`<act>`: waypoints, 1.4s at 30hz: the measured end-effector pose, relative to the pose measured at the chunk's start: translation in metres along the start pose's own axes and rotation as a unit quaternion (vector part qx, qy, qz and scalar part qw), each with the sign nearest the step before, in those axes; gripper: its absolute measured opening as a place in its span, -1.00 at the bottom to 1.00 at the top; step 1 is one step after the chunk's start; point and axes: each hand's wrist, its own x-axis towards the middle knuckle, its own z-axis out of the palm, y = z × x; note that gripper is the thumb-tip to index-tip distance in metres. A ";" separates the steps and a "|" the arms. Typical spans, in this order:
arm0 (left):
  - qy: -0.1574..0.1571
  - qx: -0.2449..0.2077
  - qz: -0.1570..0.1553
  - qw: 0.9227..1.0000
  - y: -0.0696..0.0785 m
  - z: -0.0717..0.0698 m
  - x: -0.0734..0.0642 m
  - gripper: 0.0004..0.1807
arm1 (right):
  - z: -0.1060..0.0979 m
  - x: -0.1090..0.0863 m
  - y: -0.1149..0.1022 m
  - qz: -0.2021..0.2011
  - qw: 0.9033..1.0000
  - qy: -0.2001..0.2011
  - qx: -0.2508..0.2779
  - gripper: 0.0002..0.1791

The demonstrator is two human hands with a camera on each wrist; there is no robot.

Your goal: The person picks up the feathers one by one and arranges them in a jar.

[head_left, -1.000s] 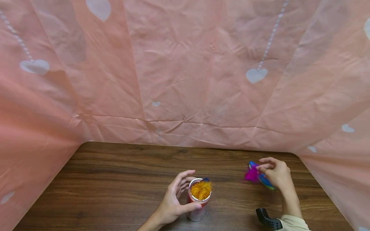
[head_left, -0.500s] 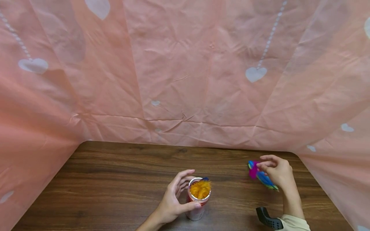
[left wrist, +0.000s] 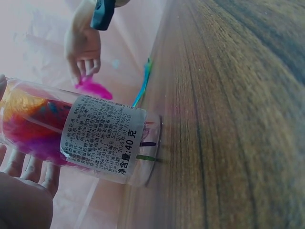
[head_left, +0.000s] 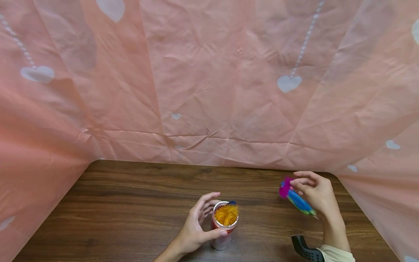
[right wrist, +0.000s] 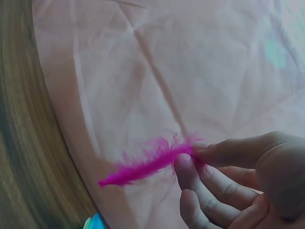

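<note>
My left hand [head_left: 195,231] curls round an upright clear plastic jar [left wrist: 47,107] standing on the table, thumb on its near side. Inside are orange, red and purple feathers; an orange feather [head_left: 227,215] shows at the white-rimmed open top, with a dark blue tip beside it. Over at the right, my right hand [head_left: 319,193] pinches a fluffy magenta feather [right wrist: 143,167] between thumb and fingertips, above the table. Below it lies a blue feather [head_left: 299,203] with yellow-green edges, partly overlapped by the magenta one in the head view.
The brown wooden table [head_left: 137,203] is walled at the back and sides by pink cloth [head_left: 209,91] printed with white hearts. A black wrist mount [head_left: 306,251] sticks out from the right sleeve. A printed white label [left wrist: 105,136] covers part of the jar.
My right hand has risen slightly with the magenta feather, away from the blue feather, which now shows more fully. The left hand and jar have stayed in place.
</note>
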 end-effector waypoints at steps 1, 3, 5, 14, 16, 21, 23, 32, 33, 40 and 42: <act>0.000 0.001 0.002 1.000 0.000 0.000 0.000 -0.10 | 0.000 0.000 -0.002 -0.004 1.000 0.000 0.007 -0.62; -0.001 0.002 0.006 1.000 -0.001 0.000 0.000 -0.10 | -0.001 -0.001 -0.006 -0.009 1.000 0.001 0.023 -0.63; -0.002 0.001 0.007 1.000 -0.001 0.000 -0.001 -0.10 | -0.002 -0.002 -0.010 -0.013 0.999 0.001 0.045 -0.66; -0.001 -0.001 0.003 1.000 -0.001 0.001 -0.001 -0.10 | -0.003 -0.008 -0.018 -0.056 0.988 0.001 0.144 -0.79; 0.000 -0.001 0.001 1.000 0.000 0.001 -0.001 -0.09 | -0.003 -0.009 -0.018 -0.066 0.985 -0.001 0.160 -0.79; 0.003 -0.003 -0.002 1.000 0.000 0.001 -0.001 -0.09 | -0.002 -0.011 -0.019 -0.087 0.979 -0.005 0.182 -0.79; 0.003 -0.003 -0.003 1.000 0.000 0.001 -0.001 -0.09 | -0.001 -0.011 -0.020 -0.096 0.978 -0.006 0.187 -0.79; 0.000 -0.002 0.003 1.000 -0.001 0.001 -0.002 -0.09 | 0.001 -0.012 -0.024 -0.107 0.968 -0.015 0.225 -0.77; 0.001 -0.001 0.002 1.000 -0.001 0.001 -0.002 -0.09 | 0.000 -0.012 -0.024 -0.104 0.967 -0.017 0.231 -0.78; 0.003 0.000 0.000 1.000 -0.001 0.001 -0.001 -0.09 | 0.001 -0.014 -0.030 -0.094 0.964 -0.028 0.246 -0.78; 0.002 0.002 0.001 1.000 -0.001 0.001 -0.001 -0.10 | 0.002 -0.015 -0.032 -0.097 0.963 -0.030 0.248 -0.77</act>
